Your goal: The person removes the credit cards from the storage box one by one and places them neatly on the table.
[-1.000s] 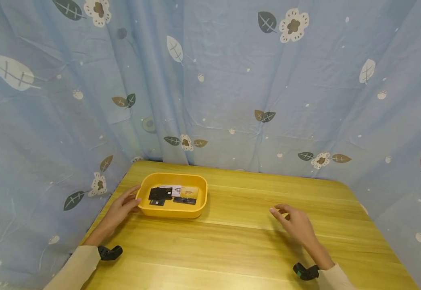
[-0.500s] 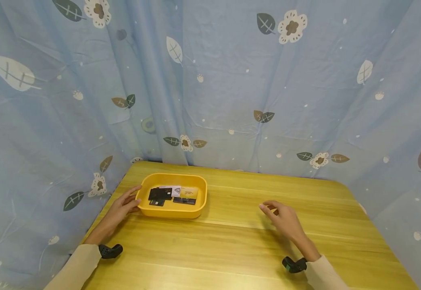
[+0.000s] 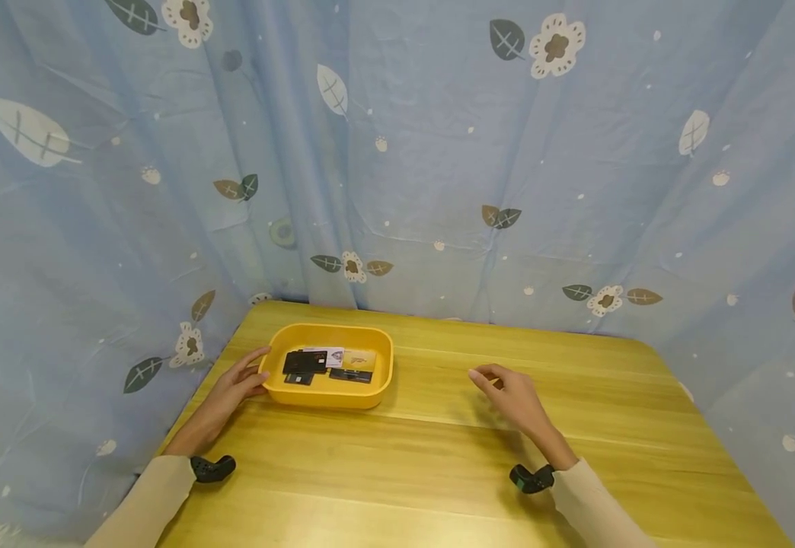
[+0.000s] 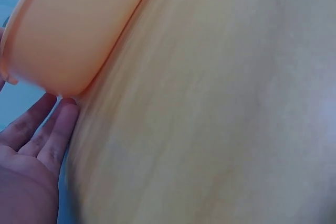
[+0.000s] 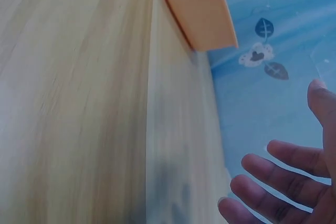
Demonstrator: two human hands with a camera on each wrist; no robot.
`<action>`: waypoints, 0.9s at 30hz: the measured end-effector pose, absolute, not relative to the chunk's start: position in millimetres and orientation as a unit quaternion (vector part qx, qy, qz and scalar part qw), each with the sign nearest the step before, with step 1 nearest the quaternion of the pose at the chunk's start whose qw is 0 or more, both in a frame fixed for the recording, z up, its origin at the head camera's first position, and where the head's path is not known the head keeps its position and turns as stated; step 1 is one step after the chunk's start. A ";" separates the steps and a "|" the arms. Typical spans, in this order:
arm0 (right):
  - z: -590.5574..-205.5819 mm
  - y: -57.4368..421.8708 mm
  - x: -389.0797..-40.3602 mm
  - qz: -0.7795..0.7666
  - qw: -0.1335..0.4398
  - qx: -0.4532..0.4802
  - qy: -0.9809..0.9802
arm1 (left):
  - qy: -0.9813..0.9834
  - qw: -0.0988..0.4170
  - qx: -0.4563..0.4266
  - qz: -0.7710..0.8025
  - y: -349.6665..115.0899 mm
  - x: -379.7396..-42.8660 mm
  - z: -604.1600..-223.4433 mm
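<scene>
At the left of the table a yellow plastic bin [image 3: 329, 398] holds several cards. Among them are a black card marked VIP [image 3: 304, 362], a white card [image 3: 334, 356], a gold card [image 3: 359, 359] and a smaller dark card [image 3: 298, 378]. My left hand [image 3: 231, 384] touches the bin's left end, its fingers fairly straight against the outer wall near the rim. In the left wrist view those fingers [image 4: 60, 124] meet the bin's lower edge. My right hand [image 3: 512, 392] hovers over the table right of the bin, fingers loosely bent and holding nothing.
The wood-grain table [image 3: 397, 472] spreads under both hands. A blue curtain [image 3: 425, 152] with leaves and flowers hangs behind it and along both sides. Each wrist wears a black camera band [image 3: 212, 469].
My right hand has moved left over the table toward the bin. The left hand stays at the bin's left end, and the cards lie as before.
</scene>
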State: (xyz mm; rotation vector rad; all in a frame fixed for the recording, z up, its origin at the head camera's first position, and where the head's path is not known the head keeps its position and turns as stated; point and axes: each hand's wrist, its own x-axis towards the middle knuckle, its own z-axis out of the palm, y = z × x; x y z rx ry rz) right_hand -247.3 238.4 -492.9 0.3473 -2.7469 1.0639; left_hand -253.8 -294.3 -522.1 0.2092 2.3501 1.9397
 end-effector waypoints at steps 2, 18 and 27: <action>-492.8 234.2 -250.2 0.360 0.087 0.121 -0.921 | 0.769 0.047 0.068 0.633 -293.9 -254.5 -522.7; -488.6 195.2 -269.1 0.383 0.080 0.159 -0.906 | 0.768 0.051 0.064 0.635 -295.7 -256.8 -530.6; -477.6 166.2 -279.7 0.398 0.087 0.186 -0.894 | 0.768 0.050 0.063 0.636 -295.3 -256.1 -533.6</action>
